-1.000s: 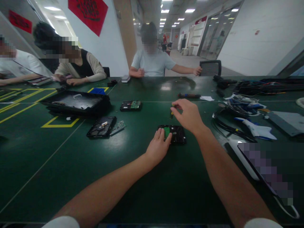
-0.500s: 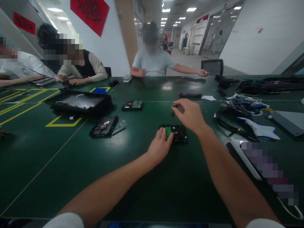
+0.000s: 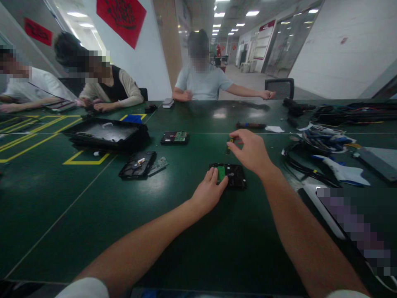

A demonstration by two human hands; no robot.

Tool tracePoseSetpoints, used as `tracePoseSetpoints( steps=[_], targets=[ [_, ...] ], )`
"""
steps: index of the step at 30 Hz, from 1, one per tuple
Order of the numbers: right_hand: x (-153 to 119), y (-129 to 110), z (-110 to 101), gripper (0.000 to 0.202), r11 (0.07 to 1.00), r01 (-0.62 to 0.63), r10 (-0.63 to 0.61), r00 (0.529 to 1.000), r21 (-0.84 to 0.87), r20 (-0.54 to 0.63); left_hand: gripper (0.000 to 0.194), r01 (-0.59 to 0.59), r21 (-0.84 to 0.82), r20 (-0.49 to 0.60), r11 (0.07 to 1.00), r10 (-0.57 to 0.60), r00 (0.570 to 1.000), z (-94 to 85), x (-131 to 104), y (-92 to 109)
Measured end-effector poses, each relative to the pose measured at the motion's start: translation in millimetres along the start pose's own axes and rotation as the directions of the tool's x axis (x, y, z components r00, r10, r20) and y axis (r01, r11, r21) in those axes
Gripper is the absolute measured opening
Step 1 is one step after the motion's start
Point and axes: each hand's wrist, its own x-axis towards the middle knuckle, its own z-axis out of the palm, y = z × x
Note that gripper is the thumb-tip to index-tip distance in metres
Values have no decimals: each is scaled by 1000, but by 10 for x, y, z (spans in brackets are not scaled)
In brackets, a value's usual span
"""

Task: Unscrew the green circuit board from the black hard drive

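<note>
While the fingers of my left hand rest half open on the left part of a black drive, it's lying flat on the green desk, right at the centre of my clock. Right hand now: thumb and forefinger pinched on a slim yellow-and-dark driver, standing near twelve; contact at its tip, I can't tell. Screw work, I'd judge, and the next move calls for a steady left and a straight tip.

Across the desk we go! Ten o'clock, two seated people and a shallow black casing; nine, an opened drive shell with a loose greyish piece just beside it; ten again, a second drive showing green board. Near twelve, a person in a pale shirt. One o'clock, a dark screwdriver, with an office chair behind it. Two, tangled cables; three, a grey box. Beyond, glass doors and lit ceiling panels.
</note>
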Motion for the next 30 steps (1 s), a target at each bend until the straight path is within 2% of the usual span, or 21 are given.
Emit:
tracePoseSetpoints(
  steps=[5, 13, 22, 30],
  targets=[
    [-12, 5, -8, 23, 999, 42, -42, 999, -32, 3, 60, 21, -27, 32, 999, -20, 999, -7, 1, -2],
    [-8, 18, -13, 18, 1000, -7, 7, 1000, -11, 3, 60, 37, -7, 46, 999, -37, 998, -77, 18, 33],
    [-8, 25, -23, 25, 998, 52, -52, 999, -34, 17, 58, 36, 29, 33, 999, -37, 999, -94, 25, 52],
    [-9, 5, -18, 21, 999, -31, 31, 1000, 41, -2, 55, 53, 22, 10, 998, -53, 999, -62, 43, 53]
  ],
)
